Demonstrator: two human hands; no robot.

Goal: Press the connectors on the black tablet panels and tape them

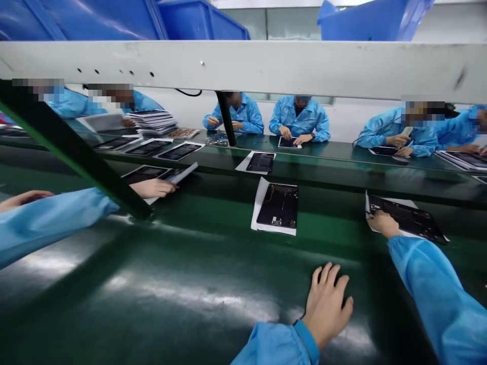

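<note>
Nearest the camera, the left hand [327, 304] lies palm down at 6 o'clock on the dark green desk [182, 284], fingers loosely spread and slightly curled, holding nothing; its blue sleeve [277, 347] comes up from the bottom edge. A wide bare stretch of glossy desk runs from it toward 9 o'clock. At 3 o'clock the right arm reaches out almost straight, and the right hand [384, 224] touches the near left corner of a black panel [407, 219] lying on a white sheet [411, 204]; whether the fingers pinch that corner or only rest on it cannot be told. Toward 12 o'clock, apart from both hands, a second black panel [278, 205] sits on its own white sheet in open desk, with a third [261, 162] further back beyond a raised edge. At 9 o'clock a co-worker's hand [152, 188] rests on another panel behind a slanting green post [76, 152]. A white beam [243, 66] crosses overhead, with people in blue coats seated along the far side.
</note>
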